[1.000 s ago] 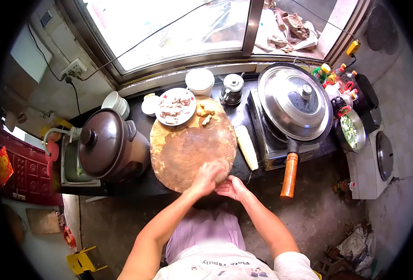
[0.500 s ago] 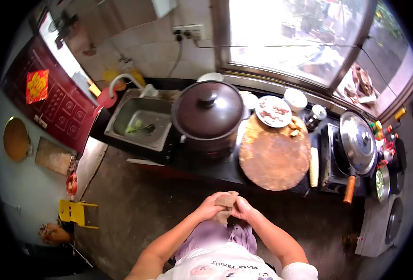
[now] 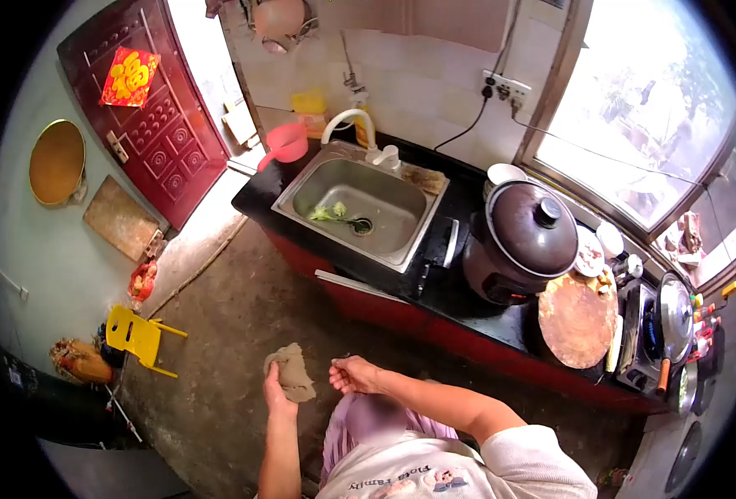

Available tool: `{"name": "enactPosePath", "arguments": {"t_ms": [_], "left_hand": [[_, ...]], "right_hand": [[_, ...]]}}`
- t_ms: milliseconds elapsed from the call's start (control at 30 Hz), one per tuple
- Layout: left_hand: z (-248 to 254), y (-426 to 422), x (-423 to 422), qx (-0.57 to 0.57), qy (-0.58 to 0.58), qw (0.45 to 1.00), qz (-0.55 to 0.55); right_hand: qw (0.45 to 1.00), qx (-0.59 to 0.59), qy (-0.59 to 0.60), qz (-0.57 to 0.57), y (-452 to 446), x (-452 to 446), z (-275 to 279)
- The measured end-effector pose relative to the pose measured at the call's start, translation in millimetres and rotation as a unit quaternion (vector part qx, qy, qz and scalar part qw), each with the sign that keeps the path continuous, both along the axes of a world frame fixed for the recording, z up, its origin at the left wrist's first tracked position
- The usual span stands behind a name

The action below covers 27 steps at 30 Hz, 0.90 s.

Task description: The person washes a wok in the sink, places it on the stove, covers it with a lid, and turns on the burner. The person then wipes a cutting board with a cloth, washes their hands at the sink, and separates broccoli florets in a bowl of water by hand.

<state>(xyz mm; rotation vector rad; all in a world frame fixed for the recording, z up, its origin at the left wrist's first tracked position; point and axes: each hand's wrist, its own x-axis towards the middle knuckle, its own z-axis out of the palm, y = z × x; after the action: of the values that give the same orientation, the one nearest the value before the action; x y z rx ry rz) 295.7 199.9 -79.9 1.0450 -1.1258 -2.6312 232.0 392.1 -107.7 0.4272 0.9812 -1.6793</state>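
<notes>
My left hand (image 3: 278, 394) grips a crumpled grey-brown cloth (image 3: 296, 373), which spreads out past the fingers over the floor in view. To the right of it, apart from the cloth, is my right hand (image 3: 354, 375). Its fingers are curled closed, and whatever may be inside them is hidden. Both hands hover in front of my body, away from the counter. Ahead of them is a metal sink (image 3: 339, 238) holding some green leaves (image 3: 328, 213) and a dark strainer near the drain.
Along the black counter (image 3: 368, 283) stand a lidded brown pot (image 3: 522, 241), a round chopping board (image 3: 578, 324) and a stove with a lidded pan (image 3: 676, 312). A pink dipper (image 3: 285, 144) lies left of the sink. A yellow chair (image 3: 135, 334) is on the left, near a red door (image 3: 164, 116).
The view has swung left toward the sink and door. My hands, earlier together on the cloth, have parted; the cloth now stays in my left hand only.
</notes>
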Motion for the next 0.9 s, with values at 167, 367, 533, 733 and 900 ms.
{"name": "enactPosePath", "arguments": {"t_ms": [167, 367, 533, 733, 900], "left_hand": [[7.0, -43.5, -54.4, 0.045, 0.017, 0.998, 0.036], [35.2, -92.7, -200.4, -0.046, 0.037, 0.997, 0.053], [59.4, -129.5, -354.5, -0.251, 0.026, 0.967, 0.033], [-0.9, -152.1, -440.6, -0.492, 0.101, 0.863, -0.055], [-30.6, -105.8, -444.8, -0.389, 0.071, 0.899, -0.187]], "right_hand": [[1.0, -0.011, 0.006, -0.004, -34.3, -57.0, -19.7], [0.998, 0.002, 0.043, -0.036, -70.3, -175.4, -6.3], [0.993, 0.023, 0.07, -0.094, -80.6, -280.2, 6.9], [0.961, 0.131, 0.097, -0.224, -54.1, -383.3, -10.4], [0.915, 0.098, 0.103, -0.379, -1.0, -464.3, -51.4]]}}
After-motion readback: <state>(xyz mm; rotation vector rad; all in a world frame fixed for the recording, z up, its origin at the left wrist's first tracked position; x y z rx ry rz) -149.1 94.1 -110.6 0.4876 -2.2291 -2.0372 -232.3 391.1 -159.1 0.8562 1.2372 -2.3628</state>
